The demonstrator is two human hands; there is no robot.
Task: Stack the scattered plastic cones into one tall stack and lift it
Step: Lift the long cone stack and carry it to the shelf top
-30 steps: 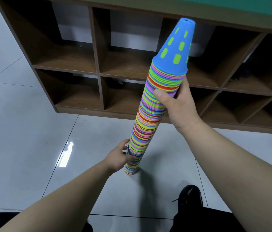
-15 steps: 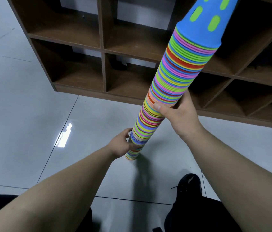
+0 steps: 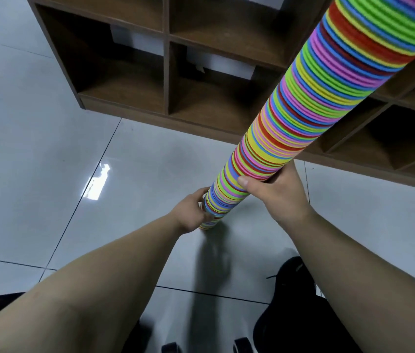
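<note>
Stacking appears complete: one tall cone stack (image 3: 290, 118) leans in front of the shelf unit (image 3: 124, 72), top out of view, no loose cones visible. Left hand (image 3: 191, 212) grips its base near the floor (image 3: 35, 123); right hand (image 3: 277, 194) grips higher up. Lift remaining; floor clearance cannot be told.
</note>
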